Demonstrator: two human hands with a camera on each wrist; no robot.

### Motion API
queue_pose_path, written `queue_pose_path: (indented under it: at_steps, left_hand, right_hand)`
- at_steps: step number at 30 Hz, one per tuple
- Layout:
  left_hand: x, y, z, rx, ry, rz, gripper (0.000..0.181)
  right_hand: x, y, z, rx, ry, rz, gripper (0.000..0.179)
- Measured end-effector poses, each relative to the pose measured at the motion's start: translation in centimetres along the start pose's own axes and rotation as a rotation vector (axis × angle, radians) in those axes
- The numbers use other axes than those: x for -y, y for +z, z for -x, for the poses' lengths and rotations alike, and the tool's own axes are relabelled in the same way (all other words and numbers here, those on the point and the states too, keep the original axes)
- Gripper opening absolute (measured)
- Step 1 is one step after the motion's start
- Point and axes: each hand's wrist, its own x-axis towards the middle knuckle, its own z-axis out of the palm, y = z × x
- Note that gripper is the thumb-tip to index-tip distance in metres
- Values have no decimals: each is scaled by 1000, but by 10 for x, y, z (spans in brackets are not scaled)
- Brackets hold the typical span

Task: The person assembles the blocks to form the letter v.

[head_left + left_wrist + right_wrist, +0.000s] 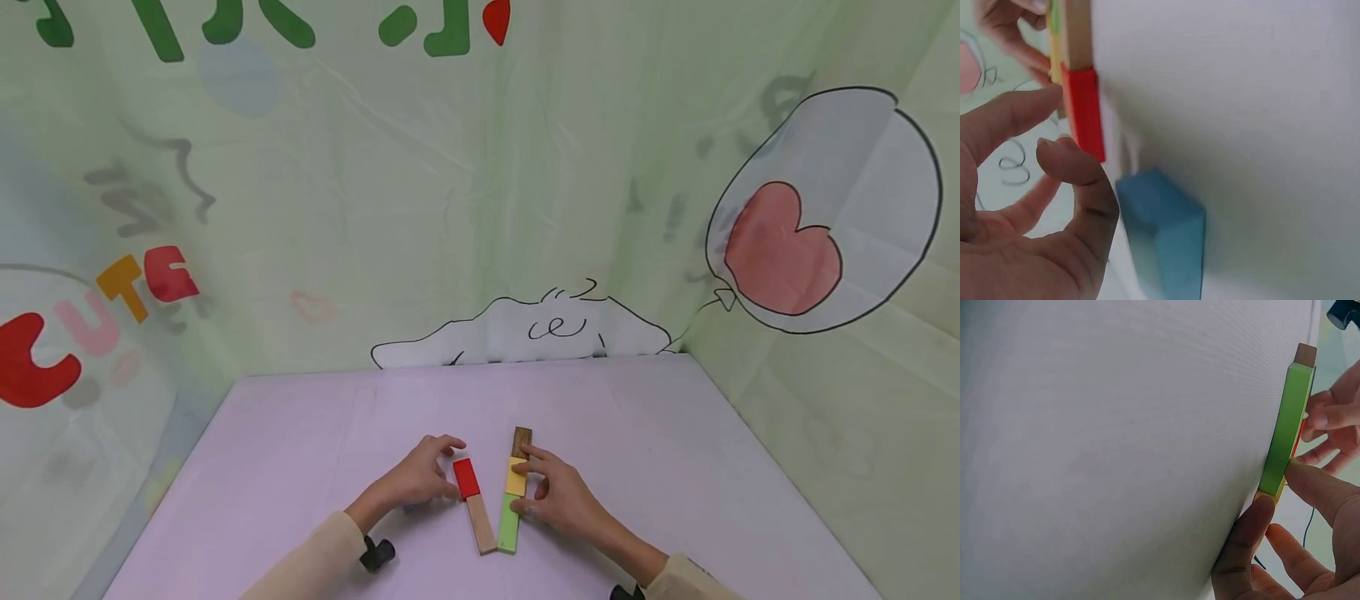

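My left hand (422, 472) is beside a red block (466, 478), thumb and forefinger loosely bent and apart by its left side. Whether they touch it cannot be told. The red block lies end to end with a plain wooden block (482, 525). My right hand (561, 498) pinches the yellow block (515, 482), forefinger over it and thumb by its joint with the green block (508, 525). A brown block (521, 440) is at the far end of that row. The two rows nearly meet at their near ends, like a V.
A blue block (1163, 231) stands on the table below the left hand, mostly hidden in the head view. The pale table (300, 417) is bordered by a printed curtain (480, 183). A dark wrist camera (377, 554) is strapped to the left wrist.
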Motion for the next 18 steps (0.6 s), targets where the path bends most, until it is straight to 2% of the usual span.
queue_pose_path:
  at_steps: [5, 14, 18]
  left_hand:
    - [3, -13, 4, -70, -6, 32, 65]
    - [20, -17, 25, -166, -104, -19, 69]
    - [26, -20, 35, -194, -117, -74, 73]
  right_hand:
    - [1, 0, 0, -3, 2, 0, 51]
    - [0, 1, 0, -5, -8, -2, 50]
    - [0, 0, 0, -8, -9, -3, 51]
